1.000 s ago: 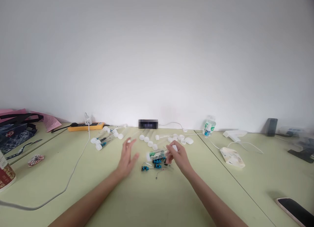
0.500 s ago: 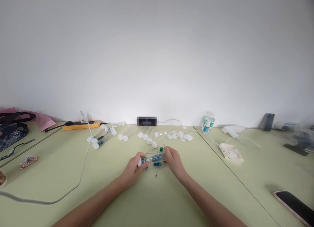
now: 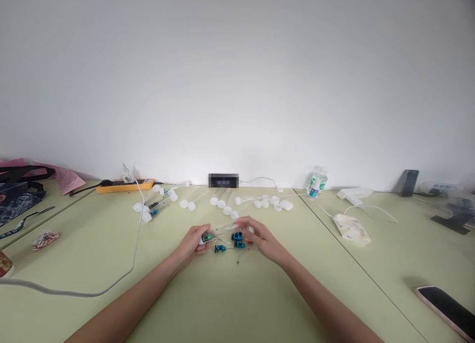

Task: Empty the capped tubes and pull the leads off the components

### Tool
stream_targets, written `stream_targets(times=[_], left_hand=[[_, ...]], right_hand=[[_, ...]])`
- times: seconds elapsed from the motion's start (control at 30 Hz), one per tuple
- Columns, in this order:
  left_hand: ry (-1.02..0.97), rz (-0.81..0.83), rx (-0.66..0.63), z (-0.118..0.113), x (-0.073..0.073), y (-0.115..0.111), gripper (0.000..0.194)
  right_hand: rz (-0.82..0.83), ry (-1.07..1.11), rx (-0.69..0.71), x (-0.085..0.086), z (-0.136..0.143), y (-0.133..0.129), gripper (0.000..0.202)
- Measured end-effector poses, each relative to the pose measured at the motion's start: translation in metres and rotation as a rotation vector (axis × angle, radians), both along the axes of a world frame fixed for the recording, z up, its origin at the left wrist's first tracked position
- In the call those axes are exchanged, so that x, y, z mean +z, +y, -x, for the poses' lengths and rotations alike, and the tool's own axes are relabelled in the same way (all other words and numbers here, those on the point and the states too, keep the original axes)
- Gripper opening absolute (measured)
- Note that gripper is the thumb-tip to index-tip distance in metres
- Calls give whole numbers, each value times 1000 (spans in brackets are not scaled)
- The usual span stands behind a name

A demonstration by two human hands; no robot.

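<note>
My left hand [image 3: 196, 239] is closed around the white-capped end of a clear plastic tube [image 3: 222, 230]. A shiny green part [image 3: 208, 237] shows inside that end. The tube points toward my right hand [image 3: 260, 239], whose bent fingers hold a small white cap [image 3: 251, 229] near its far end. Under and beside my right fingers lie several blue metal parts [image 3: 237, 238] with dark ends. Another blue part [image 3: 220, 248] rests on the table between my hands, with a thin wire-like piece [image 3: 238, 260] close by.
Behind my hands lie several clear tubes and white caps [image 3: 221, 204]; more tubes with blue parts [image 3: 152, 213] lie left. A white cable [image 3: 129, 264] curves across the left side. Farther off are a yellow power strip [image 3: 126, 185], a bottle [image 3: 316, 183] and a phone [image 3: 447, 311].
My left hand has moved left with the tube. My right fingers have loosened from the tube and a white cap shows in them. The blue parts on the table are now more exposed.
</note>
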State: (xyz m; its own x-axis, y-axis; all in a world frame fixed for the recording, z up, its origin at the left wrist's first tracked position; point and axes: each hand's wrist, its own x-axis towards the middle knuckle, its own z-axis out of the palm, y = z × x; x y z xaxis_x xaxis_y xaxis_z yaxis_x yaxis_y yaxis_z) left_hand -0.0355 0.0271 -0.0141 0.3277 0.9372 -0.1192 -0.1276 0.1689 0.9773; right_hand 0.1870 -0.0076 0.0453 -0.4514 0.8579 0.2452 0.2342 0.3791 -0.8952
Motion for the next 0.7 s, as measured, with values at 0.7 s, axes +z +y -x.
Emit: stream_targets(times=[0.7], left_hand=[[293, -718, 496, 1, 10, -18, 21]], right_hand=[[639, 21, 19, -26, -17, 25, 19]])
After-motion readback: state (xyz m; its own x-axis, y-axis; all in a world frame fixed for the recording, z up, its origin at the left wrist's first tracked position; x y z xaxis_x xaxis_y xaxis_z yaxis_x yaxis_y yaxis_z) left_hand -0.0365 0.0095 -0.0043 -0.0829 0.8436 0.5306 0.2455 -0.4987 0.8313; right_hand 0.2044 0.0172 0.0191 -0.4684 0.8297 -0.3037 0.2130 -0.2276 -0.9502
